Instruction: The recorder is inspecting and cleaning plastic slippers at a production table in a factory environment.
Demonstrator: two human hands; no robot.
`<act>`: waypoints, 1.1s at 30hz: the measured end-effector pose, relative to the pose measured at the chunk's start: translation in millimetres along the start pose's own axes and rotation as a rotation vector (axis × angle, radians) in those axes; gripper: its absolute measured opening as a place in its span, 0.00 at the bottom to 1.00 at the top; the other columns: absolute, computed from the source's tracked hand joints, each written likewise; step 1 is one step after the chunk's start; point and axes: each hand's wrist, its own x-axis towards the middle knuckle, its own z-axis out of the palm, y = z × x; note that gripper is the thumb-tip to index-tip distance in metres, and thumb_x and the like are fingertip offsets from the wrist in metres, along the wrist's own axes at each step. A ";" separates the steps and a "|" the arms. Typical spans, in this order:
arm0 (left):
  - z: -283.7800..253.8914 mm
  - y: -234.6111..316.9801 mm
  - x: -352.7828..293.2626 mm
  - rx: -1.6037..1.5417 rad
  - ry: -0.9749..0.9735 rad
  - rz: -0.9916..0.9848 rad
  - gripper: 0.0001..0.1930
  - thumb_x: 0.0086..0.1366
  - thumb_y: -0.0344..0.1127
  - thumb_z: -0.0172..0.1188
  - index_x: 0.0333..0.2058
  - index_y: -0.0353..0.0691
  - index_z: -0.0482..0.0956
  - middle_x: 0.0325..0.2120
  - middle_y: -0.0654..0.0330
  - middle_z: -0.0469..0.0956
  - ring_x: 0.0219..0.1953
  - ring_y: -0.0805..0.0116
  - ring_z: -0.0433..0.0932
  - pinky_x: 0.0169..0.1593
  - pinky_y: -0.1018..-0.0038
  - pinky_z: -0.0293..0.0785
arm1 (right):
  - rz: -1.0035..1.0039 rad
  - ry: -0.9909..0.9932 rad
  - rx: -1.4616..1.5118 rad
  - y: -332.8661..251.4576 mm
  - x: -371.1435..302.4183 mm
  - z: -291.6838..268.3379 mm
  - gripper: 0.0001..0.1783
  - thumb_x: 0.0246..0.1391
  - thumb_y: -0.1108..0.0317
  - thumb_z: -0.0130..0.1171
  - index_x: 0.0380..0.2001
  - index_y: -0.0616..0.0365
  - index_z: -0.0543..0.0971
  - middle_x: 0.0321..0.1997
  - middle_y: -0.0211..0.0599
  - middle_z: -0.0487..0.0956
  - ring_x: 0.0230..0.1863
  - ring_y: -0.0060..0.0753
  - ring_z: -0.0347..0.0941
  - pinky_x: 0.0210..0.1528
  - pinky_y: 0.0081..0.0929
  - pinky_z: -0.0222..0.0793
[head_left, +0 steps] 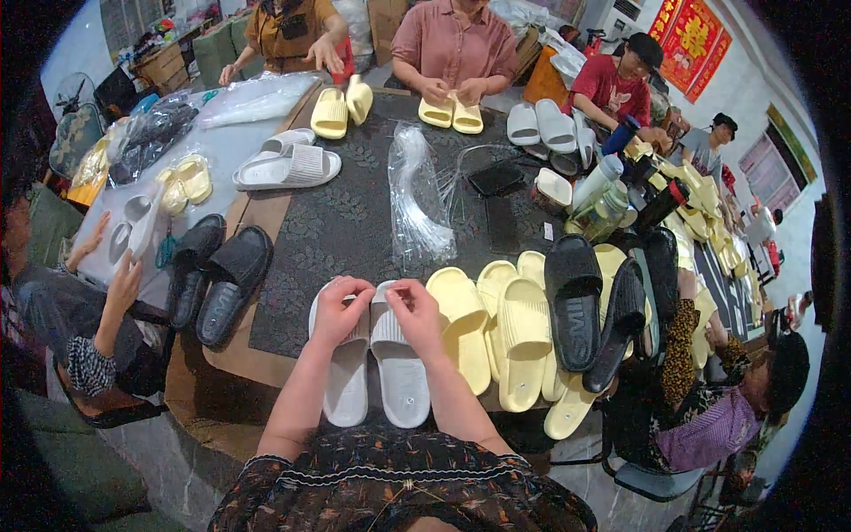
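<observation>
A pair of grey slide sandals lies side by side at the table's near edge, toes pointing away from me. My left hand (344,309) is over the strap of the left grey slide (347,381), thumb and fingers pinched together. Over the strap of the right grey slide (398,372) my right hand (415,312) is pinched in the same way, its fingertips close to the left ones. Whatever the fingertips hold is too small to make out. Beyond my hands lies a bundle of thin clear plastic strands (421,204).
Yellow slides (524,341) and black slides (572,306) crowd the right. More black slides (235,284) and grey slides (288,168) stand left. Bottles (607,208) and a dark phone (496,179) lie farther right. Co-workers handle slides around the table (328,235).
</observation>
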 end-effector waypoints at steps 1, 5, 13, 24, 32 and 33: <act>0.0 -1.9 -0.6 0.008 -0.018 0.044 0.04 0.56 0.30 0.64 0.30 0.36 0.81 0.27 0.58 0.80 0.32 0.64 0.78 0.38 0.69 0.72 | 0.022 -0.094 -0.151 -4.3 -1.1 -2.0 0.06 0.58 0.69 0.60 0.37 0.59 0.78 0.31 0.24 0.77 0.29 0.12 0.69 0.33 0.15 0.67; 1.6 0.0 -1.2 0.024 -0.021 0.053 0.04 0.56 0.30 0.64 0.30 0.36 0.82 0.27 0.58 0.80 0.32 0.64 0.78 0.38 0.70 0.72 | 0.036 -0.080 -0.122 1.4 0.4 -3.0 0.06 0.59 0.69 0.59 0.38 0.60 0.77 0.30 0.24 0.77 0.28 0.11 0.67 0.31 0.14 0.65; 1.8 -1.7 -2.1 0.028 -0.006 0.064 0.04 0.56 0.30 0.64 0.30 0.37 0.82 0.26 0.59 0.80 0.31 0.64 0.78 0.37 0.70 0.72 | 0.058 -0.103 -0.118 -0.5 -1.2 -0.8 0.07 0.60 0.70 0.58 0.38 0.62 0.77 0.31 0.26 0.78 0.31 0.11 0.70 0.34 0.15 0.68; 2.8 2.3 -2.4 -0.011 -0.004 -0.005 0.04 0.56 0.30 0.65 0.30 0.37 0.82 0.27 0.59 0.80 0.31 0.65 0.78 0.36 0.71 0.72 | 0.055 -0.127 -0.179 1.2 -0.2 -3.6 0.08 0.61 0.68 0.56 0.39 0.61 0.76 0.32 0.26 0.77 0.33 0.13 0.69 0.36 0.15 0.67; 2.0 -4.2 -2.1 0.037 0.004 0.081 0.04 0.55 0.30 0.64 0.30 0.37 0.82 0.27 0.58 0.81 0.32 0.64 0.78 0.38 0.70 0.72 | 0.042 -0.167 -0.210 1.2 -1.1 -0.8 0.08 0.62 0.67 0.56 0.38 0.61 0.76 0.30 0.25 0.76 0.30 0.13 0.68 0.34 0.16 0.66; 2.5 -3.2 -1.9 0.037 0.003 0.080 0.04 0.55 0.30 0.64 0.30 0.37 0.82 0.27 0.58 0.81 0.32 0.64 0.78 0.38 0.70 0.72 | 0.032 -0.071 -0.121 1.7 0.4 -1.7 0.07 0.61 0.68 0.56 0.37 0.61 0.76 0.30 0.25 0.76 0.29 0.13 0.68 0.32 0.16 0.66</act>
